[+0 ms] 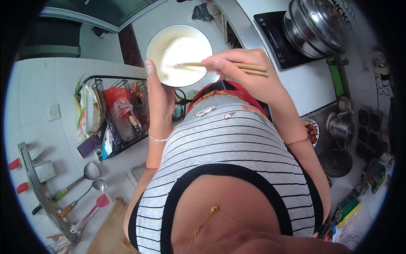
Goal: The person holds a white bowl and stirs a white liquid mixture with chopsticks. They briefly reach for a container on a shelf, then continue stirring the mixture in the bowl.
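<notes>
My left hand [160, 92] grips a white bowl [154, 44] with a thin dark rim. The thumb lies along the rim and bears a white smear; the other fingers are hidden beneath the bowl. Inside is a pale, creamy mixture [182, 54], partly washed out by glare. A pair of wooden chopsticks [250, 69] is held in my right hand [241, 65] above the bowl's right side. Their tips dip into the mixture near the middle of the bowl.
At right, a stainless steel pot [312, 28] stands on a black induction cooker [272, 38]. A wire rack [111, 77] with bags and a phone [88, 146] is at left. Ladles [92, 171] hang from a wall rail [39, 193]. Beyond my right arm is a plate of brown food [312, 131].
</notes>
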Motion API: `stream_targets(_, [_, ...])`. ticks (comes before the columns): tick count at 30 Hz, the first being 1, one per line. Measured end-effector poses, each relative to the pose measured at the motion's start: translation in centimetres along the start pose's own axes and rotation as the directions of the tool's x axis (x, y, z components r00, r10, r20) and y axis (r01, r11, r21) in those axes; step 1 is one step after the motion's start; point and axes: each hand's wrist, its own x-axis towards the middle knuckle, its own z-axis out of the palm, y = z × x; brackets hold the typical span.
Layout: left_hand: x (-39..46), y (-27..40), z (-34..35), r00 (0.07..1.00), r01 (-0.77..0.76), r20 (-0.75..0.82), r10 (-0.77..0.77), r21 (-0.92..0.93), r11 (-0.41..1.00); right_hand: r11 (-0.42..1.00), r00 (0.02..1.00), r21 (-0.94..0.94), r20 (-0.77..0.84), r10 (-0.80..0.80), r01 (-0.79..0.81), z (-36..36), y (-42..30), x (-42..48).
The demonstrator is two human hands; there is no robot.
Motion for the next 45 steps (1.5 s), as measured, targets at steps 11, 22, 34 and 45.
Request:
stream_targets(11, [0.1, -0.2, -0.3, 0.999, 0.031, 0.018, -0.031, -0.009, 0.999, 0.957, 0.99, -0.253, 0.024, -0.14, 0.141, -1.7, -0.1, 0.7])
stream_targets(22, [0.1, -0.2, 0.3, 0.999, 0.032, 0.005, -0.032, 0.001, 0.999, 0.915, 0.922, -0.21, 0.26, -0.288, 0.345, -2.6, -1.0, 1.1])
stream_targets(34, [0.0, 0.1, 0.3, 0.998, 0.058, 0.034, -0.058, -0.009, 0.998, 0.93, 0.978, -0.313, 0.134, -0.158, 0.193, -2.4, -2.2, 1.6])
stream_targets(45, [-0.1, -0.1, 0.5, 0.992, 0.093, 0.084, -0.09, -0.033, 0.995, 0.866, 0.887, -0.2, 0.174, -0.428, 0.458, -1.0, -1.3, 1.8])
